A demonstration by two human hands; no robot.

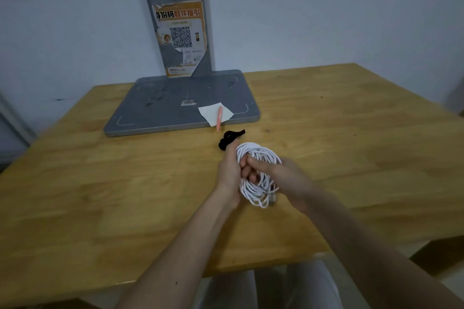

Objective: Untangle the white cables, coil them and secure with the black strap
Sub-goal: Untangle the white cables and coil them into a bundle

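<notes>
A coil of white cables (pixel 259 184) hangs between both hands above the wooden table (pixel 100 183). My left hand (pixel 229 170) grips the coil's left side, fingers curled through the loops. My right hand (pixel 281 175) pinches strands at the coil's middle with thumb and fingers. A plug end shows at the coil's lower right. The black strap (pixel 229 139) lies crumpled on the table just beyond my left hand, apart from the coil.
A grey stand base (pixel 163 108) sits at the back of the table, with a post carrying an orange QR poster (pixel 180 35). A white paper slip (pixel 216 114) and an orange pen (pixel 219 119) lie on the base's front right corner.
</notes>
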